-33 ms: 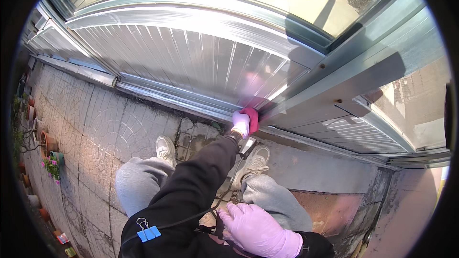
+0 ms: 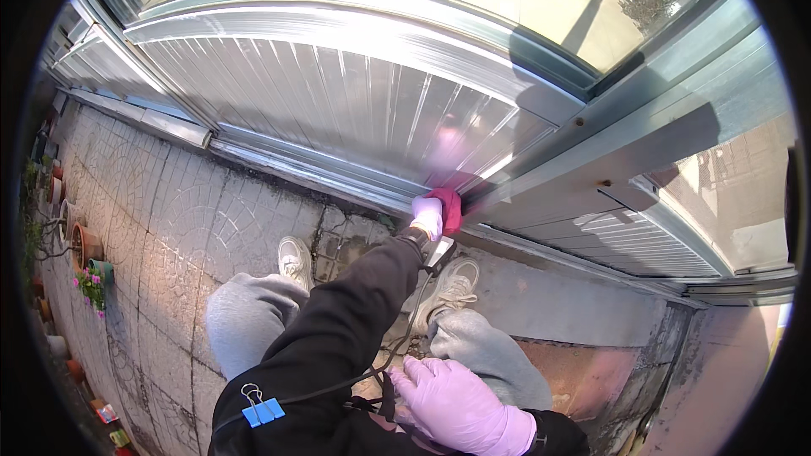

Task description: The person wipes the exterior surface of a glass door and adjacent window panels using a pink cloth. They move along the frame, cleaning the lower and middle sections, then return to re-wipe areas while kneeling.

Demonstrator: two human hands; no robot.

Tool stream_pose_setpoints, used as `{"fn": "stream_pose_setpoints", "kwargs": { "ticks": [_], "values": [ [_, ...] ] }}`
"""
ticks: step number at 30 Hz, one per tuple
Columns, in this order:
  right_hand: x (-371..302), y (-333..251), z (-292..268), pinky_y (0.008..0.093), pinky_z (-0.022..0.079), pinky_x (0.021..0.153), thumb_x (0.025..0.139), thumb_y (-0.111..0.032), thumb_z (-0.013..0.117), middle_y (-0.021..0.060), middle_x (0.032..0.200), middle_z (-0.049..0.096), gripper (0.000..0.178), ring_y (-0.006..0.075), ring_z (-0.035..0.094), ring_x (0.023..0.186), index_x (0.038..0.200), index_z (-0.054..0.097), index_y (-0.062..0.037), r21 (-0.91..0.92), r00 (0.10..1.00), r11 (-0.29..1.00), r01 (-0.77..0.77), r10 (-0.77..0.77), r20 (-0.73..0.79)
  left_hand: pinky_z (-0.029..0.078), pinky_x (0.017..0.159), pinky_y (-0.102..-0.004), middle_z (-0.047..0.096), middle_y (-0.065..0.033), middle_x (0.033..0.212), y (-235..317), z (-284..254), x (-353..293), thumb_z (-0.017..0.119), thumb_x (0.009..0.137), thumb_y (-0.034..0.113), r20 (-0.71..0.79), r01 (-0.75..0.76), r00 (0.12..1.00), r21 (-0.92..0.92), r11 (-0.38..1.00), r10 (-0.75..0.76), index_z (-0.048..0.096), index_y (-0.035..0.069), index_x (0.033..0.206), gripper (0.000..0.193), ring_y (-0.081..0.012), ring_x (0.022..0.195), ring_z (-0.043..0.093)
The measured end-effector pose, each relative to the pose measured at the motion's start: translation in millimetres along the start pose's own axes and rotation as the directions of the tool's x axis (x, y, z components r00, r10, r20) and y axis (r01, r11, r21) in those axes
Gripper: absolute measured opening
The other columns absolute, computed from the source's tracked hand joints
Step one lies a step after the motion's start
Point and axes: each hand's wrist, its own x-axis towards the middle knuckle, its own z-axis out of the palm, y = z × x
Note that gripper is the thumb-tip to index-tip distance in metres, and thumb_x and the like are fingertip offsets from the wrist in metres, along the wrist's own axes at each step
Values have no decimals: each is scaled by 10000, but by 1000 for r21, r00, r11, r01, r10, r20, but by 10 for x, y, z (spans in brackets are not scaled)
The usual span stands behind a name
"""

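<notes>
The left hand (image 2: 427, 217), in a pale purple glove, is closed over a red cloth (image 2: 449, 207) and presses it against the bottom edge of the ribbed metal door panel (image 2: 338, 110), right where the panel meets the lower track (image 2: 321, 176). Nothing looks different from one picture to the other, so the cloth seems parked on that one spot, likely working at stuck dirt. The right hand (image 2: 456, 405), gloved too, lies flat and loose near the person's chest, holding nothing. Further out: white sneakers (image 2: 456, 283) on the paved floor (image 2: 177, 219), flower pots (image 2: 84, 245) off to the left.
</notes>
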Motion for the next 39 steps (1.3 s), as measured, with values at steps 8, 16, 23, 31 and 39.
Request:
{"fn": "stream_pose_setpoints", "kwargs": {
  "ticks": [8, 16, 23, 31, 39],
  "values": [
    [5, 9, 74, 376, 493, 860, 862, -322, 678, 140, 1169, 608, 532, 280, 606, 1010, 1282, 574, -14, -202, 997, 978, 53, -42, 61, 533, 592, -413, 702, -120, 777, -124, -1920, 836, 682, 807, 334, 436, -150, 871, 674, 723, -226, 725, 114, 802, 224, -308, 709, 692],
    [308, -91, 56, 388, 494, 853, 864, -342, 687, 128, 1187, 597, 538, 291, 606, 1006, 1285, 579, -25, -192, 978, 981, 40, 1, 209, 516, 777, -415, 673, -154, 972, -549, -1642, 743, 681, 817, 79, -28, -67, 997, 180, 981, 73, 577, 15, 1043, 256, -327, 912, 657],
    [789, -276, -7, 426, 488, 880, 833, -221, 669, 175, 1108, 623, 462, 329, 599, 1000, 1228, 576, 2, -127, 981, 992, -7, 32, 193, 501, 724, -448, 662, -194, 864, -451, -884, 435, 717, 806, 274, 37, -9, 999, 286, 958, -2, 627, 8, 970, 325, -414, 842, 662],
    [966, -247, -44, 446, 479, 915, 884, -239, 641, 189, 1185, 610, 504, 365, 585, 1048, 1317, 534, -6, -143, 967, 990, -18, 53, 249, 452, 801, -405, 633, -205, 966, -870, -2913, 1661, 506, 910, 140, -517, 67, 692, -648, 758, -503, 568, -63, 1079, 272, -321, 824, 552],
    [1175, -191, -69, 460, 461, 969, 931, -285, 594, 198, 1257, 593, 512, 383, 580, 1111, 1359, 500, -20, -178, 913, 982, -60, 126, 387, 463, 884, -398, 664, -256, 1029, -966, -3151, 1836, 579, 864, 67, -768, 7, 543, -399, 917, -339, 615, -64, 1048, 228, -390, 1015, 611]
  ]
}}
